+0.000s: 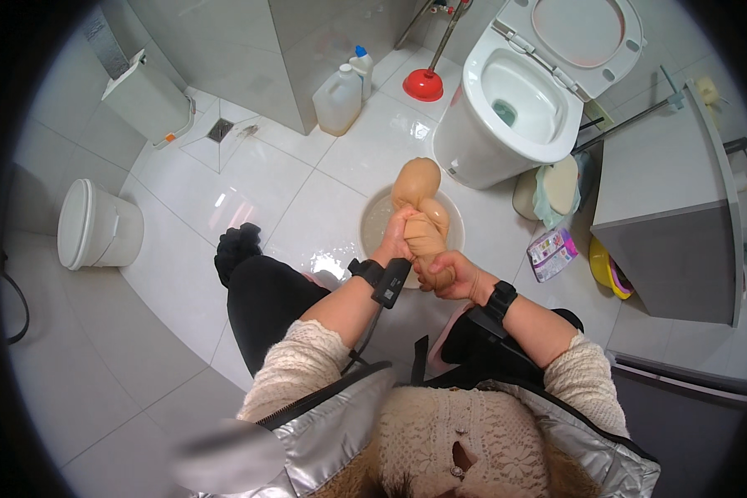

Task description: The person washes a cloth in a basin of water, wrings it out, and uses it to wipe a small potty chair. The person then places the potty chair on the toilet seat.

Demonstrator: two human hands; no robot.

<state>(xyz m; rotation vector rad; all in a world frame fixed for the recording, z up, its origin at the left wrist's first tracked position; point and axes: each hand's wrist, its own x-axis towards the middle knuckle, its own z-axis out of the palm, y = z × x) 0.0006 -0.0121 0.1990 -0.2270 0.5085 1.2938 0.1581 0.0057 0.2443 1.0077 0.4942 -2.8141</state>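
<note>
A wet, tan stretchy cloth [426,236] is bunched and twisted between my two hands, with rounded bulges swelling at its far end. My left hand [398,235] is closed round its middle from the left. Closer to me, my right hand [458,278] grips the near end, fingers wrapped over it. Below the cloth stands a round pale bucket [365,236] with whitish water in it, partly hidden by cloth and hands. What garment the cloth is, I cannot tell. Crumpled black fabric [236,251] lies by my left knee.
A toilet [488,133] with raised lid stands ahead right, beside a red plunger [423,85] and plastic jugs [338,101]. At left is a lidded white bucket [112,224]. A grey cabinet [668,191], purple packet [553,254] and yellow basin [603,267] are at right. The tiled floor looks wet.
</note>
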